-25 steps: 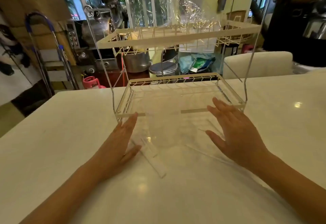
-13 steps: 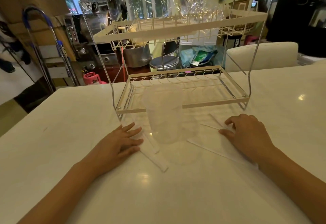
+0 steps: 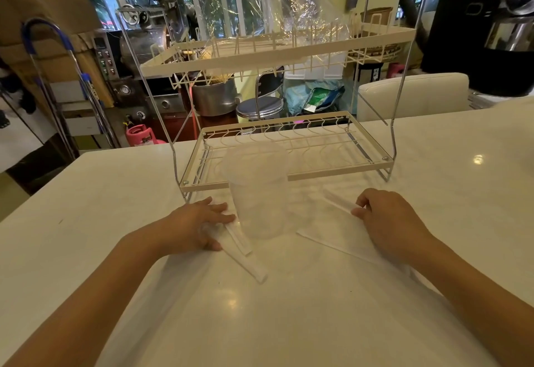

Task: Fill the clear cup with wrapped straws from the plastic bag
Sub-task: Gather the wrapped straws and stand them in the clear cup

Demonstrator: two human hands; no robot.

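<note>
A clear cup [image 3: 258, 190] stands upright on the white table [image 3: 260, 323], just in front of the wire rack. My left hand [image 3: 193, 226] lies to its left with fingers pressed on wrapped straws [image 3: 242, 254] that fan out toward me. To the cup's right, my right hand [image 3: 387, 219] curls its fingertips around the end of a wrapped straw [image 3: 338, 202]. Another long wrapped straw [image 3: 332, 246] lies flat beneath that hand. A crumpled clear plastic bag [image 3: 300, 11] rests on the rack's top shelf.
A two-tier cream wire rack [image 3: 289, 147] with chrome uprights stands on the table behind the cup. A cream chair back [image 3: 413, 95] is at the far right edge. Kitchen machines, a stool and a ladder stand beyond the table.
Both hands came down from hovering and drew back toward me onto the straws. The left now presses on the left straws; the right has curled around a straw end.
</note>
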